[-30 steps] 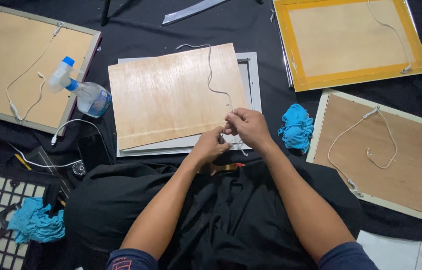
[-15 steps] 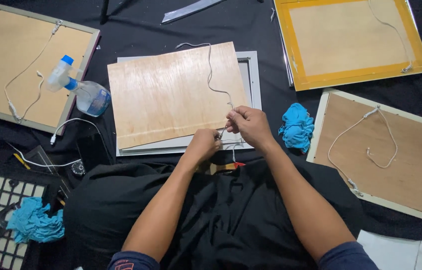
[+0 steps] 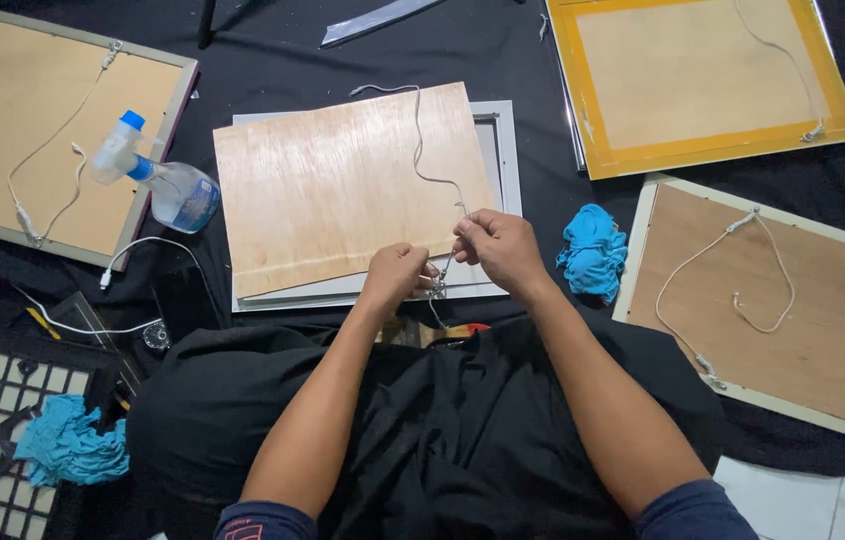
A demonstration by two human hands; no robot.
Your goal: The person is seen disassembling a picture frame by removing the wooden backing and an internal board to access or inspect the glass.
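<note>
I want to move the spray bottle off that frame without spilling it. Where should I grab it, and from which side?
Probably best by the narrow neck just under the white trigger head of the spray bottle. It lies tilted on its side across the edge of the left frame, head pointing up-left, fat clear body down-right. Come from above, fingers wrapping the neck crosswise; the body looks wider and slicker.

Matt pale plywood backing board [image 3: 343, 190], thin white cord [image 3: 421, 150], black cloth [image 3: 463, 430], clear plastic spray bottle [image 3: 168, 185]
</note>
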